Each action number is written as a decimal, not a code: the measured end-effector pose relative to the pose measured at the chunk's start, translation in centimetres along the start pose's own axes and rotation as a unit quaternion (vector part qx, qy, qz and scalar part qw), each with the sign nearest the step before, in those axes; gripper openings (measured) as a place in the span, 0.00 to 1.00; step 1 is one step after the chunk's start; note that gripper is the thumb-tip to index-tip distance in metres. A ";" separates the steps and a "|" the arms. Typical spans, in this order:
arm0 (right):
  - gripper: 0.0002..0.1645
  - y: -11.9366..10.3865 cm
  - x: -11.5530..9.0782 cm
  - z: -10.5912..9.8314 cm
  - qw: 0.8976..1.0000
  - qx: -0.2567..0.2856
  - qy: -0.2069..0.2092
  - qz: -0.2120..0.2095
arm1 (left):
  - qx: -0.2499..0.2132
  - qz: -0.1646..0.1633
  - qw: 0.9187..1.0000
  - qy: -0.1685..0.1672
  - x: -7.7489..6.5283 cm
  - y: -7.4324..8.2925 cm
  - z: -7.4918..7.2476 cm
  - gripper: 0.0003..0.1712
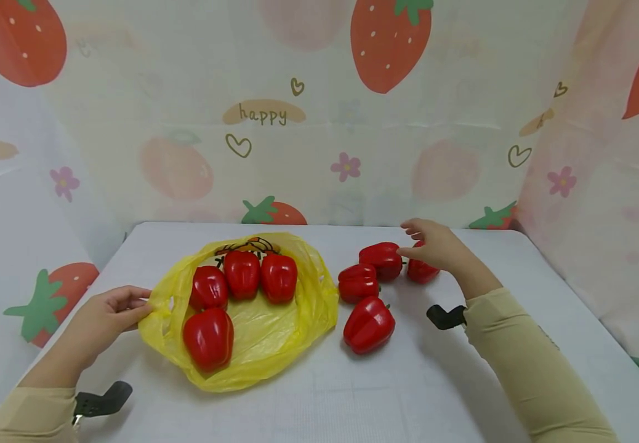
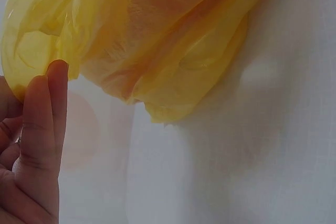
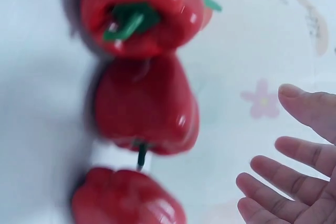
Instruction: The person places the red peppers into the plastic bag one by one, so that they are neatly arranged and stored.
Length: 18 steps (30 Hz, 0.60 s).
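Observation:
A yellow plastic bag (image 1: 264,335) lies spread open on the table, with several red bell peppers (image 1: 208,339) inside it. My left hand (image 1: 110,315) pinches the bag's left rim between thumb and fingers; the left wrist view shows the thin plastic bag (image 2: 178,66) at the fingertips. Above the farthest-right loose bell pepper (image 1: 422,271) hovers my right hand (image 1: 436,246), its fingers spread and holding nothing. Part of that pepper is hidden behind the hand. In the right wrist view, the hand (image 3: 299,182) is apart from the bell peppers (image 3: 147,108).
Several more loose bell peppers (image 1: 369,325) lie right of the bag, close to its rim. The white table (image 1: 330,406) ends at a back edge against a curtain (image 1: 308,166) printed with strawberries. Dark wrist mounts (image 1: 446,317) stick out from both sleeves.

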State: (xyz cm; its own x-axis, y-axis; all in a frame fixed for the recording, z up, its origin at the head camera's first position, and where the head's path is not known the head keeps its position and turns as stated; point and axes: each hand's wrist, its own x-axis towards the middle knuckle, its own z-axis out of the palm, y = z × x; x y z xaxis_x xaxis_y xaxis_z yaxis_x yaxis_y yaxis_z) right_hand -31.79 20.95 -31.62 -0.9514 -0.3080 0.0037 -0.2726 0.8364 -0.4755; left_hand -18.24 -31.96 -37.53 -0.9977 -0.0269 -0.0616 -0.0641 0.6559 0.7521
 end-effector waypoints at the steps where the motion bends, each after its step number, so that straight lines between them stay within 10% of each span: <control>1: 0.35 0.4 0.0 -0.1 1.000 -0.002 0.000 0.004 | 0.000 -0.001 1.000 0.000 0.0 0.0 0.0 0.31; 18: 0.41 6.3 -0.3 -0.1 0.996 -0.028 0.014 0.088 | -0.007 0.004 1.000 -0.001 0.0 0.1 0.0 0.32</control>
State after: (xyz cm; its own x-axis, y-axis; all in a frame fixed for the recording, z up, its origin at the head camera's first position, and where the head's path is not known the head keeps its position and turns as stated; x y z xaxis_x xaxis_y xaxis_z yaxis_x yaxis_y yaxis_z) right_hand -33.20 26.37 -34.51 -0.9885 -0.1423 -0.0511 -0.1080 0.9010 -0.4202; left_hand -18.20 -31.88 -37.49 -0.9982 -0.0203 -0.0567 -0.0564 0.6458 0.7614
